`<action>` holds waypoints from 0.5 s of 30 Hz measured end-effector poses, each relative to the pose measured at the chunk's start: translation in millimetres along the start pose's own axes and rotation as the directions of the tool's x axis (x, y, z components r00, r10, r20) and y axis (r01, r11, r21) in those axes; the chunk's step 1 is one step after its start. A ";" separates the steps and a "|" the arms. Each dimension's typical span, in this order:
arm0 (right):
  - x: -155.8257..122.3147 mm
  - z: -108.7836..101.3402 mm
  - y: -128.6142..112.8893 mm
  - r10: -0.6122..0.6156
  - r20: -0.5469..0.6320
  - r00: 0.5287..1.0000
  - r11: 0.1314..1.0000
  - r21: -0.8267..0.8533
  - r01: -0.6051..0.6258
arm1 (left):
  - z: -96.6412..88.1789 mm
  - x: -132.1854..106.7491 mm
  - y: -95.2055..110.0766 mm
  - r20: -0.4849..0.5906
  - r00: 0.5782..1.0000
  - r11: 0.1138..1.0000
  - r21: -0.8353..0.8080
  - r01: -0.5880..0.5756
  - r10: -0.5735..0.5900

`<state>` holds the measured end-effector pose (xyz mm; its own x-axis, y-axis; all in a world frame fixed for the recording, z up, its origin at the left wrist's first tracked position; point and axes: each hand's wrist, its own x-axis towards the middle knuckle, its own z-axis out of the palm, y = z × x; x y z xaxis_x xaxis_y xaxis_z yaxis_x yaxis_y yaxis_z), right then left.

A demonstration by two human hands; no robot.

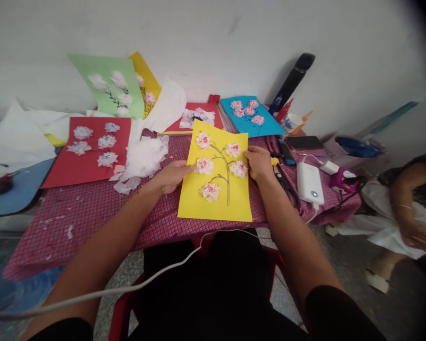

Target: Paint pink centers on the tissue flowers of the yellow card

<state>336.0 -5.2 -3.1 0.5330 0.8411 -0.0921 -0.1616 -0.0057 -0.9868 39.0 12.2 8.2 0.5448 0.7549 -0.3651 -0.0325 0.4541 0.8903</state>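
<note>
My left hand point(172, 176) and my right hand point(258, 163) hold a yellow paper sheet point(193, 201) by its long side edges, flat on the table. Glued on it are several pink-and-white tissue flowers point(210, 192) around a thin hand-drawn brown branch point(228, 180). My left thumb and fingers lie just left of the flowers. My right fingers touch the sheet next to the rightmost flower. Nothing shows beneath the sheet.
The checked red tablecloth point(92, 213) holds a red flower sheet point(57, 166), white tissue scraps point(144, 157), a blue sheet point(270, 123), black-handled scissors point(286, 185), a white power bank point(310, 183) and a phone point(304, 142). A green sheet point(128, 90) leans on the wall. A seated person's arm point(408, 189) shows at right.
</note>
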 end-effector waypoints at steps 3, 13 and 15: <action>-1.1 -0.1 -1.3 0.008 0.022 1.000 1.000 0.030 -0.008 | 1.5 -0.1 1.0 -0.016 1.000 0.999 -0.031 -0.008 0.008; -22.1 1.8 -15.0 0.052 0.151 0.987 0.991 0.114 -0.070 | 2.6 -3.9 7.0 -0.045 0.998 0.994 -0.094 -0.046 0.042; -37.8 -7.5 -15.6 0.097 0.208 0.973 0.983 0.132 -0.126 | 2.0 -3.6 6.4 -0.034 0.998 0.993 -0.107 -0.047 0.044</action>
<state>324.7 -41.0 14.8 0.3303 0.9307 -0.1573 -0.3351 -0.0401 -0.9413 38.6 11.5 15.8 0.5142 0.7897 -0.3346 -0.1479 0.4659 0.8724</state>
